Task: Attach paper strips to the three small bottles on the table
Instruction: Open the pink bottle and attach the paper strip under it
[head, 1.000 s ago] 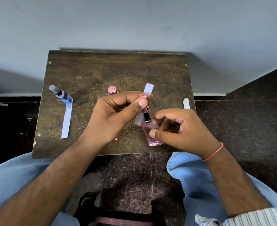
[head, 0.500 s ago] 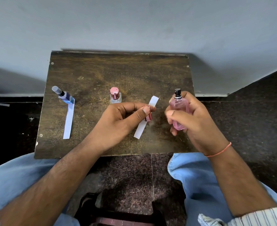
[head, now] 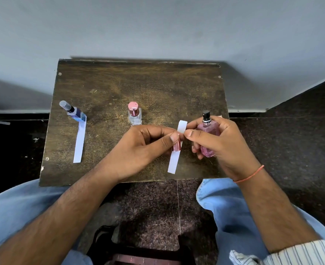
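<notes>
The pink bottle (head: 208, 138) is held upright in the right hand (head: 220, 144), fingers wrapped round its flat glass body, above the right part of the wooden table (head: 138, 83). Its black spray nozzle stands clear above the knuckles. The right thumb reaches left to the upper part of a white paper strip (head: 177, 150).

The left hand (head: 146, 144) pinches that same strip between thumb and forefinger, together with a small glossy pink cap (head: 176, 145) pressed against it; whether the cap is stuck to the paper cannot be judged from here. The strip hangs straight, its lower end over the table near the front edge. Both hands meet at the strip.

The nail polish bottle (head: 134, 115), clear glass with a round pink cap, stands just behind the left hand, with no strip visible on it. The blue bottle (head: 75, 112), slim with a translucent cap, stands at the left, with a second strip (head: 79, 142) running from its base toward the front edge, flat on the scuffed, mottled brown surface.
</notes>
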Available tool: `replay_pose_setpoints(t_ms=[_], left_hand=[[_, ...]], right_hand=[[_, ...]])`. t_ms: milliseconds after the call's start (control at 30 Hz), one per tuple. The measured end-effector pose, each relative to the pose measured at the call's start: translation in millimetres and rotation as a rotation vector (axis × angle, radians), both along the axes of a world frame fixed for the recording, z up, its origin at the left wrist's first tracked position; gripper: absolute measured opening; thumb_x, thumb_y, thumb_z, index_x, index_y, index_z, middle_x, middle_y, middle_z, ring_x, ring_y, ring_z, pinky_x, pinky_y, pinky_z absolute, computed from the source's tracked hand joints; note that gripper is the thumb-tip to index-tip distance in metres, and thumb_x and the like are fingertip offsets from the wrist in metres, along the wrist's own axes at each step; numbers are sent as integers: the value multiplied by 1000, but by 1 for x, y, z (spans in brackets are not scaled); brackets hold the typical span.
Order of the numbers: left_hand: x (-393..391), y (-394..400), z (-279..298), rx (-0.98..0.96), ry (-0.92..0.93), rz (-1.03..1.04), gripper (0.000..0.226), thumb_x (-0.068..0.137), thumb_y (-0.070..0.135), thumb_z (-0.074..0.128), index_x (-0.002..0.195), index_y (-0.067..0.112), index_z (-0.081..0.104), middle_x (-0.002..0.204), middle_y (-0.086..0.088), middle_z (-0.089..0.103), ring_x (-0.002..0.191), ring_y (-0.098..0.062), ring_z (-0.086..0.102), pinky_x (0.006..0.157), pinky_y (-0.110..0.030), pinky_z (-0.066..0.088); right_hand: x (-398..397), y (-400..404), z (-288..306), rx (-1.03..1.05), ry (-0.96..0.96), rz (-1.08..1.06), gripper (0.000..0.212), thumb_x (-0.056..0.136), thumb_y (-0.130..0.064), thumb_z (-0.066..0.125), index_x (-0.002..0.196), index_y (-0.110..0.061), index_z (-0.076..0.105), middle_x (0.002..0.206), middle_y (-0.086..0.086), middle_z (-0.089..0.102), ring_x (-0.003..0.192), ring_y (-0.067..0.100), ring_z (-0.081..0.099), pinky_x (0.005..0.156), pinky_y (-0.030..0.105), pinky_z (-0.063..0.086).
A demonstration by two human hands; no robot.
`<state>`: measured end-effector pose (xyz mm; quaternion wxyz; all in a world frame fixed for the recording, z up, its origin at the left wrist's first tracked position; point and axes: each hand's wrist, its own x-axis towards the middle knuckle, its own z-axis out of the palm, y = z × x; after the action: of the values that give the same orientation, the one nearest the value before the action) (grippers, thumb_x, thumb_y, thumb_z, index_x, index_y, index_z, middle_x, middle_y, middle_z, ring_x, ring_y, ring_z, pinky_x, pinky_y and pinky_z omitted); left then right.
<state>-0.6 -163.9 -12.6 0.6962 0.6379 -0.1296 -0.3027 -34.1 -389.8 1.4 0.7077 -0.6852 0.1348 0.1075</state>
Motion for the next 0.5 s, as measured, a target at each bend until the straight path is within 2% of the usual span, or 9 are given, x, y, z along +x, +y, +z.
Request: replay_pose_setpoints(t_ms=[133,233,300,367,433,500], left_hand=[[2,2,-1,42,-40,-32,21,104,25,69,110,14,86,112,-8,85,113,-24,80,96,-20,59],[2,5,-2,64,-64,-78,18,107,20,69,116,20,85,101,1,85,100,-11,79,93,-20,60],[2,6,-3,80,-64,-97,19,107,24,68,117,22,84,102,2,84,99,-7,77,91,-21,60],[3,6,-5,106,-3,-79,24,108,30,65,119,18,83,108,1,84,104,-12,78,94,-28,63],[4,7,-9,138,110,-65,34,109,36,55,119,15,79,116,-3,82,114,-24,78,102,-43,64],[4,9,-11,163,204,-72,38,108,41,47,118,16,74,115,1,81,112,-24,77,104,-51,64]], right_hand=[[1,2,0,-5,17,6,4,83,-20,84,85,-22,82,58,11,63,53,26,59,45,30,46],[2,3,-1,-9,13,3,4,82,-19,83,80,-21,81,55,11,62,49,25,57,44,29,45],[2,5,-1,0,22,-3,6,82,-18,82,78,-23,80,53,9,61,47,23,57,44,29,46],[2,5,-1,18,31,-1,9,82,-17,81,76,-24,79,52,7,60,47,22,57,44,28,46],[3,5,-1,40,40,-5,12,82,-15,80,74,-24,78,51,6,59,46,22,56,45,28,46],[3,6,-1,65,45,-10,12,81,-14,80,74,-24,77,50,5,58,45,22,55,45,27,45]])
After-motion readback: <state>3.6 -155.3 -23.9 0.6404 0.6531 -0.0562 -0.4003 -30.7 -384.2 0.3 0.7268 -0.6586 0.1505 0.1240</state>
